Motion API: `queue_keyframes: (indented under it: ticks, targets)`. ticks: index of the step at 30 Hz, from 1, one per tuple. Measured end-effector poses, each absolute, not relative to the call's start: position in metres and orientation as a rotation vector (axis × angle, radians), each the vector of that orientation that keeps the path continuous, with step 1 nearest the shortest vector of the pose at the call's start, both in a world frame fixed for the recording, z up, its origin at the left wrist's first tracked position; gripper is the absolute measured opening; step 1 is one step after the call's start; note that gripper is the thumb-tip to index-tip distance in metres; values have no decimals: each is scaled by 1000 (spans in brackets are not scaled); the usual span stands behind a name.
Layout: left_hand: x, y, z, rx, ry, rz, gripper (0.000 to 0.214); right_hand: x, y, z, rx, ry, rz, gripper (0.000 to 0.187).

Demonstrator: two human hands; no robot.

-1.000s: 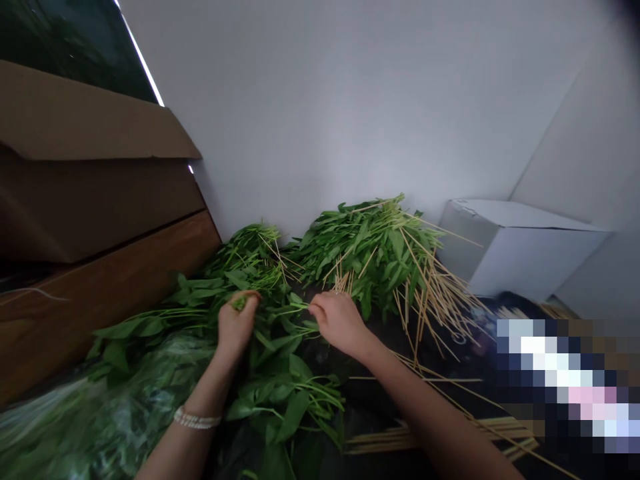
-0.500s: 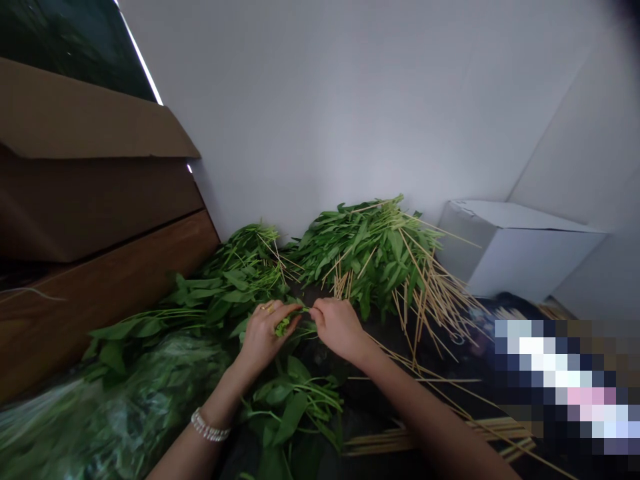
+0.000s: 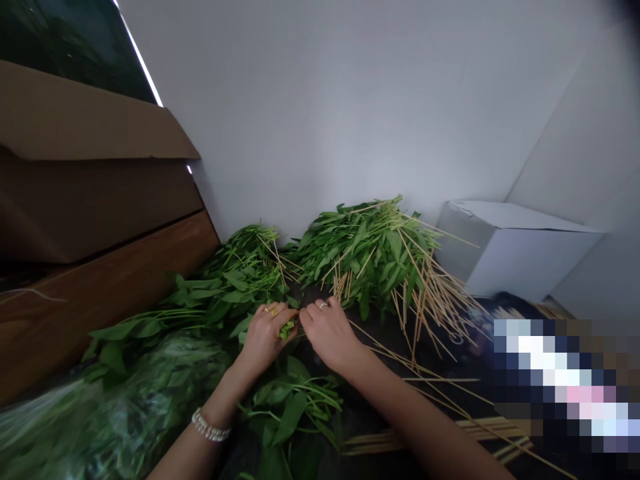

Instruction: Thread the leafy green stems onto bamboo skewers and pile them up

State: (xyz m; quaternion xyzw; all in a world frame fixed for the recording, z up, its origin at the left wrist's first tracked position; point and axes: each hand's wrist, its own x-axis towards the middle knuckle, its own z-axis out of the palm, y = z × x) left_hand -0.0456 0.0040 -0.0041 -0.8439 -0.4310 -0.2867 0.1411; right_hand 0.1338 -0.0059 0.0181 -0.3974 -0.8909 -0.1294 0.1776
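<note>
My left hand, with a gold ring and a beaded bracelet, is closed around a small bunch of green leafy stems; their cut ends poke out between thumb and fingers. Right against it, my right hand is closed too, fingertips pinched together and pointing at the bunch. What lies between those fingertips is hidden. Below the hands, loose leafy greens rest on a dark surface. Behind them is a big pile of greens with thin wooden sticks running out to the right.
More greens spread to the left, beside a clear plastic bag of leaves. Loose sticks lie at front right. A cardboard box stands at left, a white box at right by the white wall.
My right hand has moved slightly left, up against my left hand, and turned so its ring shows. The green stem seen between the hands is now covered. The left hand keeps its hold.
</note>
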Motion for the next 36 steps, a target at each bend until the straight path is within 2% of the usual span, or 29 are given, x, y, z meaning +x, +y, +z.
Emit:
queue_keyframes:
  ticks: [4, 9, 16, 19, 21, 25, 27, 32, 36]
  targets:
    - [-42, 0, -1, -2446, -1266, -854, 11, 131, -7, 14, -1114, -2523, -422, 17]
    - [-37, -3, 2, -2466, -1368, -1120, 10, 128, -6, 9, -1126, -2395, -242, 16]
    - [-50, 7, 5, -2327, -1651, -1685, 14, 139, 8, 14, -920, -2081, 485, 23]
    - [-58, 12, 10, -2069, -1639, -1846, 17, 157, 18, 20, -796, -2198, 906, 20]
    - [-63, 14, 14, -1955, -1634, -1952, 18, 168, 23, 23, -811, -2252, 1012, 19]
    - [-70, 16, 16, -1870, -1786, -2306, 18, 179, 28, 22, -1131, -2323, 626, 17]
    - [-73, 15, 15, -1760, -1803, -2339, 17, 178, 29, 17, -1355, -2449, 384, 18]
    - [-70, 6, 13, -1676, -1616, -1820, 18, 170, 29, -2, -1567, -2514, 175, 19]
    - [-64, 3, 12, -1868, -1452, -1615, 21, 171, 31, -2, -1559, -2471, 152, 16]
